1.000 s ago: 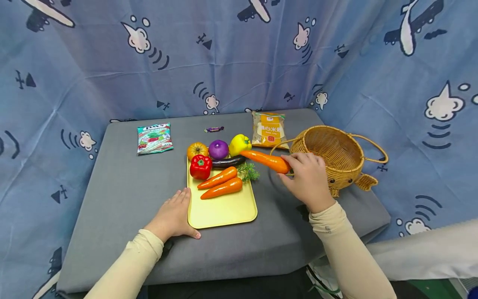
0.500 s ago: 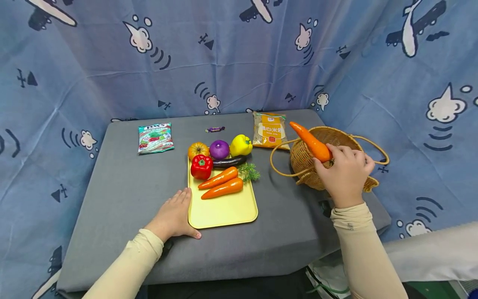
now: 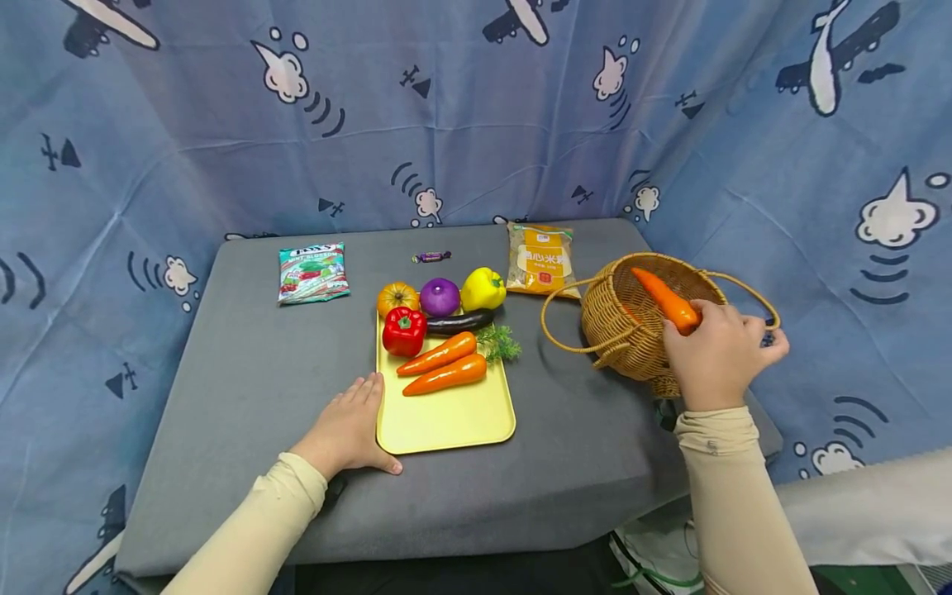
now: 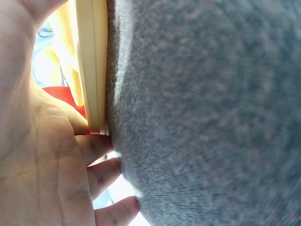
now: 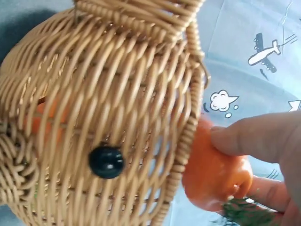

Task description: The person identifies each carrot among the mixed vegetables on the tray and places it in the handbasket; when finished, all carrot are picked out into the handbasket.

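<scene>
My right hand (image 3: 717,355) pinches an orange carrot (image 3: 664,299) by its thick end at the mouth of a wicker basket (image 3: 621,347); the tip points inside. In the right wrist view, the thumb (image 5: 235,139) presses the carrot (image 5: 211,176) beside its green top, just outside the rim. Something orange shows through the weave. My left hand (image 3: 353,426) rests with fairly straight fingers along the left edge of a yellow tray (image 3: 446,426), thumb at its front corner. Two more carrots (image 3: 446,376), a red bell pepper (image 3: 404,332) and an eggplant (image 3: 461,321) lie on the tray.
At the tray's back are a small pumpkin (image 3: 397,298), a purple round vegetable (image 3: 440,297) and a yellow pepper (image 3: 483,289). Behind stand a teal packet (image 3: 313,273), a small purple-wrapped candy (image 3: 431,257) and a yellow grain bag (image 3: 541,259). Basket handles (image 3: 565,343) stick out sideways.
My right hand has carried the carrot rightward from beside the tray to the basket, and its tip has gone down into the opening. The left hand has stayed at the tray.
</scene>
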Tool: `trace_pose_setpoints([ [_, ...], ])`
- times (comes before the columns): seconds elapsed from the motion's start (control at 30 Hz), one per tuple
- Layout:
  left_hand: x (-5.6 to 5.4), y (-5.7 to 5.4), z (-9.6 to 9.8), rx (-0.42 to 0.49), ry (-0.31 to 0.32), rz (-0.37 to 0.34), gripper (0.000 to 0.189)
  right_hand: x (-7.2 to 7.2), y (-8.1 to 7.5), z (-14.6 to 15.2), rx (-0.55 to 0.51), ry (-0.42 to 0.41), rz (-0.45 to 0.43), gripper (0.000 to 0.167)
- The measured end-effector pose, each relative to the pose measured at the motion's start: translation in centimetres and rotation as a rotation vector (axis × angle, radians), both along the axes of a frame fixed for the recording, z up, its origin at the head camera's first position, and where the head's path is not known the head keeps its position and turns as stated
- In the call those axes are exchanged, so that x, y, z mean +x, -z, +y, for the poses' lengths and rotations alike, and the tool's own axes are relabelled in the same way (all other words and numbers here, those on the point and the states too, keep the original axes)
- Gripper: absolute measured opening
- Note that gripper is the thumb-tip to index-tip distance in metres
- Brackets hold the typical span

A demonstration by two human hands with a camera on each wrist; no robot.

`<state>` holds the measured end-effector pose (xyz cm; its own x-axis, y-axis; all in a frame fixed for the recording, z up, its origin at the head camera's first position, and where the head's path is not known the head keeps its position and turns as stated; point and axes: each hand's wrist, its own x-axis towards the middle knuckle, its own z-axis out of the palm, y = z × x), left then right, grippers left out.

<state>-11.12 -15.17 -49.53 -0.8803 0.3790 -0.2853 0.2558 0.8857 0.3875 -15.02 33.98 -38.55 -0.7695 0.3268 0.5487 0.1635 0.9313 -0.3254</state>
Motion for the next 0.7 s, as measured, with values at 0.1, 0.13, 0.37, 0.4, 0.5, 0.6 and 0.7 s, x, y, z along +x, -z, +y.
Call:
trace_pose_setpoints([
  [0.1, 0.0, 0.0, -0.1, 0.003, 0.001, 0.005, 0.153, 0.0, 0.2, 0.2, -0.004, -0.001, -0.040, 0.034],
  [0.13, 0.0, 0.0, -0.1, 0.002, 0.002, 0.005, 0.153, 0.0, 0.3, 0.3, -0.002, -0.007, -0.045, 0.034],
  [0.37, -0.1, -0.2, -0.1, -0.006, 0.003, 0.000, 0.154, -0.6, 0.5, 0.3, 0.021, -0.058, -0.066, 0.032],
  [0.4, -0.1, -0.3, -0.1, -0.007, 0.002, -0.001, 0.154, -0.6, 0.5, 0.3, 0.018, -0.066, -0.075, 0.032],
  [0.5, -0.1, -0.3, -0.1, -0.011, -0.001, 0.000, 0.153, -0.8, 0.4, 0.2, 0.009, -0.092, -0.111, 0.033],
  [0.6, -0.1, -0.2, -0.1, -0.008, 0.001, 0.006, 0.153, -1.0, 0.4, 0.2, 0.003, -0.112, -0.148, 0.034],
  [0.7, 0.0, -0.2, 0.0, -0.009, 0.003, 0.004, 0.152, -1.2, 0.3, 0.1, 0.002, -0.126, -0.184, 0.033],
])
